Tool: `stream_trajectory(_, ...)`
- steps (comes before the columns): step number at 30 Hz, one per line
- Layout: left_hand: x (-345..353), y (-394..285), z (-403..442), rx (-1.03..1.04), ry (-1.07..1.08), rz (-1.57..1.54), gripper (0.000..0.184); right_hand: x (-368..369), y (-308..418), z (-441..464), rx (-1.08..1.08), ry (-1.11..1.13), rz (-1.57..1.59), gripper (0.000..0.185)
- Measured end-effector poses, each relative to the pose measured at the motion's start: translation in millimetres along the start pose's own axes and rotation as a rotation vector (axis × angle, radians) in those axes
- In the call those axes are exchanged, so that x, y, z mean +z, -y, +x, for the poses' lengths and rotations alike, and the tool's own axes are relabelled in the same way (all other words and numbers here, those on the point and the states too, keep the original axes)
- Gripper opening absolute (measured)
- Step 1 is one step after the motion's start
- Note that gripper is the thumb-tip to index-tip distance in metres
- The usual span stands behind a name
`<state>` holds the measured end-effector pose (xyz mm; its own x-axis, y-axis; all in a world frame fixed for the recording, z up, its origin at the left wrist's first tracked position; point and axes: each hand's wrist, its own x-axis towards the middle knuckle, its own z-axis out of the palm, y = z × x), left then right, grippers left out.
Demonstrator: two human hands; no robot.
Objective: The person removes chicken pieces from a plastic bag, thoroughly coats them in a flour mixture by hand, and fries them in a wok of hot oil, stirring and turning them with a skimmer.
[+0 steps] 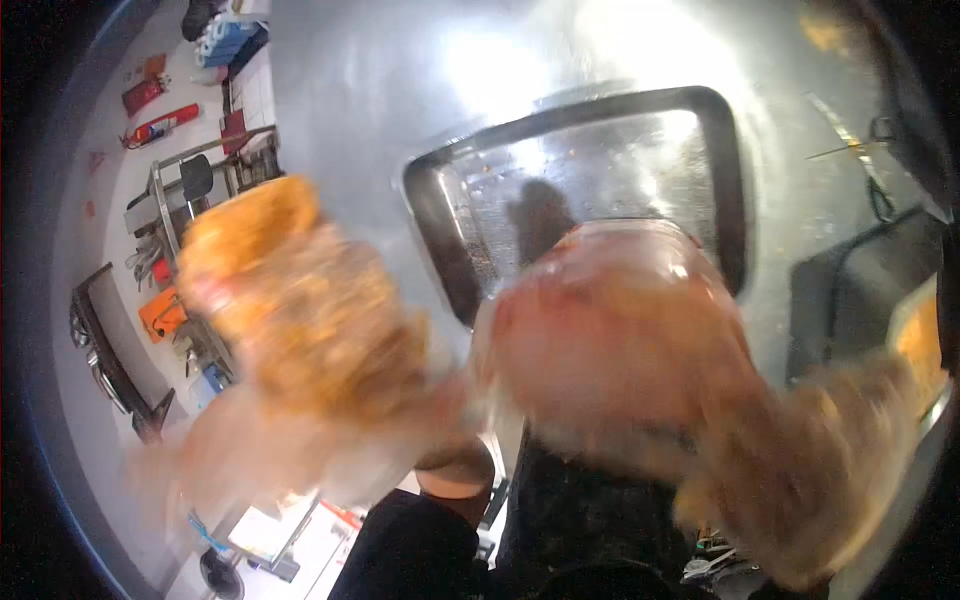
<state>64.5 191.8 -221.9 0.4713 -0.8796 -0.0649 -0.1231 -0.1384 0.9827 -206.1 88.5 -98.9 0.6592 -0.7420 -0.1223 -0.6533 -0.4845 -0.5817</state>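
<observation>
Motion blur smears much of the near view. At the left, a lumpy orange-yellow mass [300, 290] is raised above the table's edge. A pinkish blur just below it is probably my left hand [290, 440], its fingers not distinct. In the middle, a large, shiny, pink-red mass resembling raw meat [620, 340] covers the near side of a metal tray [560, 125]. Tan, wrinkled material [810, 470] extends from it to the lower right. My right hand cannot be told apart from these shapes. Wet streaks and a dark reflection show on the tray's bottom.
The tray rests on a shiny metal table [340, 100]. To the right are a dark flat panel [850, 280], an orange-yellow item [920, 330] and a thin tool [850, 135]. Beyond the left edge stand a metal rack [165, 190] and a red fire extinguisher [165, 125].
</observation>
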Motion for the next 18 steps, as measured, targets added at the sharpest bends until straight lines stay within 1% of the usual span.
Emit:
stream_trajectory(2, 16, -31, 10, 0.093, 0.031, -0.016, 0.028, -6, 13, 12, -0.026, 0.004, -0.041, 0.028)
stream_trajectory(4, 36, -75, 19, 0.254, 0.072, 0.025, 0.028, -8, 17, 20, -0.052, 0.042, -0.079, 0.027)
stream_trajectory(5, 46, -100, 23, 0.383, 0.091, 0.134, 0.028, -13, 22, 24, -0.055, 0.074, -0.100, 0.027)
stream_trajectory(7, 62, -146, 29, 0.715, 0.072, 0.530, 0.029, -32, 36, 29, -0.046, 0.155, -0.130, 0.026)
stream_trajectory(8, 69, -156, 33, 0.747, 0.068, 0.551, 0.029, -43, 47, 28, -0.039, 0.196, -0.148, 0.026)
stream_trajectory(9, 73, -157, 34, 0.612, 0.120, 0.357, 0.029, -49, 49, 29, -0.049, 0.206, -0.173, 0.025)
stream_trajectory(10, 77, -147, 39, 0.481, 0.187, 0.097, 0.029, -50, 54, 28, -0.075, 0.200, -0.217, 0.025)
stream_trajectory(11, 80, -137, 44, 0.348, 0.221, -0.169, 0.030, -42, 53, 26, -0.128, 0.130, -0.304, 0.024)
stream_trajectory(12, 78, -140, 45, 0.395, 0.240, -0.018, 0.031, -34, 53, 24, -0.174, 0.055, -0.394, 0.024)
stream_trajectory(13, 76, -141, 44, 0.432, 0.258, 0.136, 0.033, -20, 53, 20, -0.266, -0.077, -0.545, 0.023)
stream_trajectory(14, 75, -141, 42, 0.466, 0.278, 0.291, 0.036, -12, 55, 15, -0.267, -0.072, -0.551, 0.023)
stream_trajectory(15, 76, -139, 42, 0.505, 0.298, 0.443, 0.039, -8, 55, 12, -0.287, -0.204, -0.505, 0.021)
stream_trajectory(16, 78, -138, 41, 0.535, 0.309, 0.511, 0.040, -7, 51, 11, -0.305, -0.342, -0.464, 0.020)
stream_trajectory(17, 80, -137, 41, 0.566, 0.319, 0.578, 0.042, -10, 54, 11, -0.281, -0.275, -0.451, 0.020)
stream_trajectory(18, 82, -135, 40, 0.572, 0.298, 0.577, 0.043, -15, 57, 9, -0.279, -0.280, -0.470, 0.020)
